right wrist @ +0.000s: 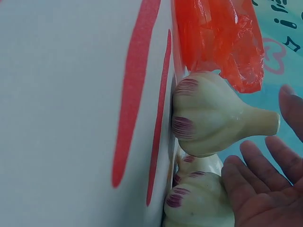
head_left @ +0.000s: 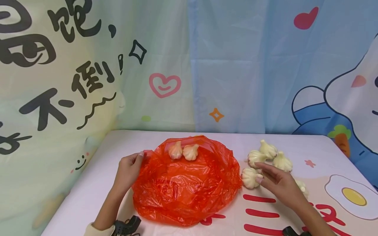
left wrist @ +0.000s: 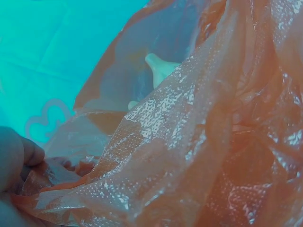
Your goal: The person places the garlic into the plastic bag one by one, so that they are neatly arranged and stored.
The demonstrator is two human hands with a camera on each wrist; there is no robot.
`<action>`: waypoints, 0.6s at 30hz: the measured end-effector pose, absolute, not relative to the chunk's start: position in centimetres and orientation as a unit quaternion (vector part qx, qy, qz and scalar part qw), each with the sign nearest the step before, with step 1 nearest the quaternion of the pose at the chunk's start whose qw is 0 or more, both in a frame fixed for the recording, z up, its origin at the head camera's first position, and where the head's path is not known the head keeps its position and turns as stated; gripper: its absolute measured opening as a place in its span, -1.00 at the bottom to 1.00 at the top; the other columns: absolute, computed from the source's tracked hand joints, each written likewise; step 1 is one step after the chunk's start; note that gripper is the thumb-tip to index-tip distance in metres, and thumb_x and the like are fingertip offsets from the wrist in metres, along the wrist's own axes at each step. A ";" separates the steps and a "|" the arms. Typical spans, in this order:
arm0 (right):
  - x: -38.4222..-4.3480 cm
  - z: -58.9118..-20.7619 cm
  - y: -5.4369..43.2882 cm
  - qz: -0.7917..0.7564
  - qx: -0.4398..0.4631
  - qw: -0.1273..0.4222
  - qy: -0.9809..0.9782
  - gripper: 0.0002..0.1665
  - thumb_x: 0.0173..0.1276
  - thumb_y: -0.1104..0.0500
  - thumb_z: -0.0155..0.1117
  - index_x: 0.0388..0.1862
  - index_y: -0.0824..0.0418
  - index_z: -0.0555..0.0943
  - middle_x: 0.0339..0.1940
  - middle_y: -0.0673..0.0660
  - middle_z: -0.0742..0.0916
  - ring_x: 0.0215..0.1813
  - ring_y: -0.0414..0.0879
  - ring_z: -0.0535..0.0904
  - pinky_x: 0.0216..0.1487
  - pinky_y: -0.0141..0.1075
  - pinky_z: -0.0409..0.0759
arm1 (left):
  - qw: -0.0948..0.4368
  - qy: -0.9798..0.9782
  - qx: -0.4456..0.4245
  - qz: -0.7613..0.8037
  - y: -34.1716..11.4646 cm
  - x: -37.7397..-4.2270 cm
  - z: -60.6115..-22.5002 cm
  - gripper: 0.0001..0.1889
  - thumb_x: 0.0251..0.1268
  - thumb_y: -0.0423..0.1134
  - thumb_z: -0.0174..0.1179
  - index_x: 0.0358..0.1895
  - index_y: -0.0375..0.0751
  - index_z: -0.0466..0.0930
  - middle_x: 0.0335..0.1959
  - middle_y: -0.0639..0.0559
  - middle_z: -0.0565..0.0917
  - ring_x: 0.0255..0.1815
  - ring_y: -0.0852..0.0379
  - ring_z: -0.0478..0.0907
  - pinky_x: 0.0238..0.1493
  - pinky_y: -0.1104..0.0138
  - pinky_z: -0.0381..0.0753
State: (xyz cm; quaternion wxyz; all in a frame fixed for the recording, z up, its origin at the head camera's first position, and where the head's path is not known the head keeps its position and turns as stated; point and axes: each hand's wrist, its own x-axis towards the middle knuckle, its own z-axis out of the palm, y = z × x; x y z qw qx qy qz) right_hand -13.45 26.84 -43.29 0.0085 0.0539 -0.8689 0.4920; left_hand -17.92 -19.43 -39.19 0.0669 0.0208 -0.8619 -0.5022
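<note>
My left hand [head_left: 129,170] pinches the rim of a red plastic bag [head_left: 189,186] at its left side. The bag lies spread with its mouth wide, and two garlic bulbs [head_left: 190,152] sit in its back part. In the left wrist view, a pale bulb stem [left wrist: 160,70] shows behind the bag's crinkled film. My right hand [head_left: 282,185] hovers over the loose garlic, its fingers extended. Thumb and fingertips stand around the stem of the nearest garlic bulb [right wrist: 208,116], with a gap to it in the right wrist view.
Several more garlic bulbs [head_left: 268,149] cluster behind the right hand, and another bulb [head_left: 302,188] is partly hidden by it. The printed tablecloth [head_left: 319,160] covers the table. A patterned curtain [head_left: 230,82] hangs behind the table's far edge.
</note>
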 end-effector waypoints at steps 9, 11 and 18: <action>-13.7 -43.1 26.9 0.479 0.067 -0.021 -0.875 -0.32 0.34 -0.02 0.33 0.38 0.18 0.44 0.33 0.21 0.52 0.33 0.19 0.40 0.00 -0.39 0.55 | 0.060 -0.861 0.026 -0.504 -19.2 -18.0 -39.1 -0.56 0.56 -0.03 -0.08 -0.06 -0.31 0.69 -0.23 -0.14 0.71 -0.28 -0.02 0.58 -0.24 0.34 0.64; -13.8 -43.1 26.9 0.461 0.061 -0.014 -0.885 -0.39 0.36 0.01 0.32 0.34 0.17 0.48 0.28 0.22 0.56 0.28 0.19 0.45 -0.02 -0.33 0.59 | 0.060 -0.862 0.028 -0.503 -19.2 -18.0 -39.1 -0.56 0.56 -0.03 -0.08 -0.07 -0.31 0.70 -0.24 -0.14 0.71 -0.29 -0.02 0.57 -0.25 0.33 0.64; -13.9 -43.3 27.0 0.420 0.055 0.030 -0.905 -0.60 0.40 0.20 0.26 0.21 0.20 0.59 0.14 0.22 0.65 0.14 0.15 0.55 -0.04 -0.31 0.61 | 0.064 -0.862 0.026 -0.501 -19.3 -17.9 -39.0 -0.57 0.56 -0.07 -0.07 -0.10 -0.32 0.70 -0.29 -0.15 0.70 -0.32 -0.04 0.53 -0.31 0.36 0.61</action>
